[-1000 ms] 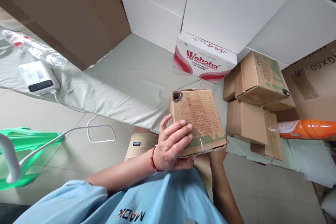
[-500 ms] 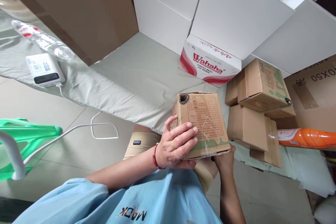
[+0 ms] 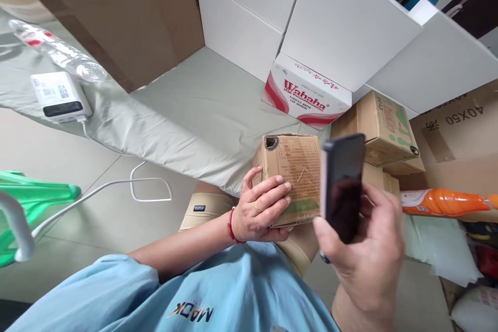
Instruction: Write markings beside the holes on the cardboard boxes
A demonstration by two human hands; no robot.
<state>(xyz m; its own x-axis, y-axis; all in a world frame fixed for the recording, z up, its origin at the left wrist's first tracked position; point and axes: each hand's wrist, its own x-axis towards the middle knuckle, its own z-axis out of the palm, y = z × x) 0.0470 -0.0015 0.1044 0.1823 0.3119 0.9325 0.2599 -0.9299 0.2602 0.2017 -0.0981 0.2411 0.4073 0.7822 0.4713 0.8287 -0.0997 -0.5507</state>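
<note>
My left hand, with a ring and a red bracelet, grips the lower left side of a brown cardboard box that has a dark-edged hole at its upper left corner. The box rests at the edge of the cloth-covered table, above my lap. My right hand holds a dark phone upright, in front of the box's right side; its thumb and fingers are wrapped round the lower part of the phone. The phone's screen looks black.
A white and red Wahaha box stands against white panels. Smaller cartons and an orange bottle are at the right. A power bank, a plastic bottle and a large brown board are at the left.
My right hand has come up from beside the box and now shows the phone in front of it. My left hand keeps its grip. The view has shifted slightly.
</note>
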